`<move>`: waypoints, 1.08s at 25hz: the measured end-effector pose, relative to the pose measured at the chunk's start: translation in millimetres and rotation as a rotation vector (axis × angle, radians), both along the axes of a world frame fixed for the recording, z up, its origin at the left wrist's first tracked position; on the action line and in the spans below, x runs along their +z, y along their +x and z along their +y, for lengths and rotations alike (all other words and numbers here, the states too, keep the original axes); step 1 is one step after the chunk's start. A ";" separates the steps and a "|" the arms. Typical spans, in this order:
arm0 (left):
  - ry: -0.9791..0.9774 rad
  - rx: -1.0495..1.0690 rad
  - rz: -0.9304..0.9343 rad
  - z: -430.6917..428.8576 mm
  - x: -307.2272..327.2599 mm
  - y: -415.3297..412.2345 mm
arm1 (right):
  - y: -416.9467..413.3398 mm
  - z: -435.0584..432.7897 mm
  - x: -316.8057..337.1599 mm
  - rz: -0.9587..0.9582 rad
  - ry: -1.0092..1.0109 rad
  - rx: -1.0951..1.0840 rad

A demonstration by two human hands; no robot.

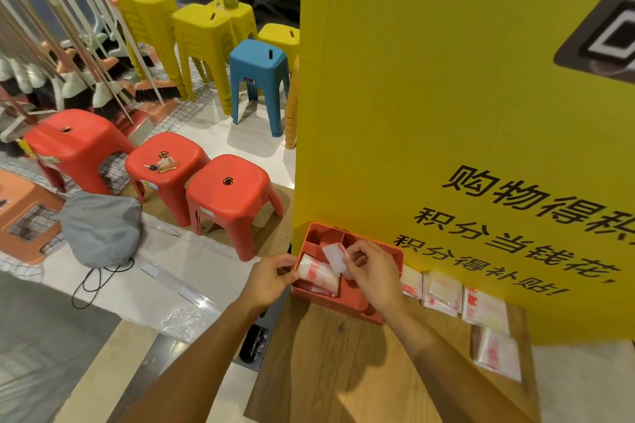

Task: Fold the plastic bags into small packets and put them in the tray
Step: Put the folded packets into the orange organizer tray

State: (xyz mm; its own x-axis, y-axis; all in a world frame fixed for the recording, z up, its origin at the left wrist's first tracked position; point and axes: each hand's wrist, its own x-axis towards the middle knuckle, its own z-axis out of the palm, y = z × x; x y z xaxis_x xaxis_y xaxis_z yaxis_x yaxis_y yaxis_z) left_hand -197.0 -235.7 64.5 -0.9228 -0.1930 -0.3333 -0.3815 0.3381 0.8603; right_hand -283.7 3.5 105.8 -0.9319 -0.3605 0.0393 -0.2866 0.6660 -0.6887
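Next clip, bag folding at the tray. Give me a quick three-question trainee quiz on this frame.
1. True or false: the right hand pinches a folded packet over the tray.
2. Where do the plastic bags outside the tray lie? A) on a red stool B) on the wooden table, along the yellow board C) on the floor
3. Fill in: the left hand holds the tray's ___ rim.
Key: 1 true; 2 B; 3 left.
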 end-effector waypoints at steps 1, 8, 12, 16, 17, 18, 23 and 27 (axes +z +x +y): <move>0.002 -0.003 -0.002 2.6 1.0 -0.5 | 1.4 7.2 0.4 0.132 0.170 0.077; -0.023 -0.026 0.022 3.7 -7.9 -0.5 | 12.8 3.8 -32.6 0.313 0.727 0.342; -0.032 -0.027 0.018 4.4 -7.9 -1.4 | 1.4 -2.1 -37.8 0.232 0.861 0.360; -0.009 -0.011 0.006 5.2 -5.7 -1.6 | -8.5 -9.1 -40.7 0.099 0.942 0.460; 0.007 -0.001 0.006 5.6 -4.7 -1.3 | -10.5 -10.2 -40.5 0.058 0.968 0.478; 0.018 0.006 0.007 6.3 -3.1 -1.2 | -12.4 -10.8 -41.3 0.026 0.985 0.484; 0.045 0.017 0.009 9.6 5.3 -0.6 | -18.5 -10.0 -44.3 -0.007 0.934 0.465; 0.030 0.011 0.019 11.6 7.3 1.3 | -13.5 -3.4 -24.0 0.046 0.784 0.410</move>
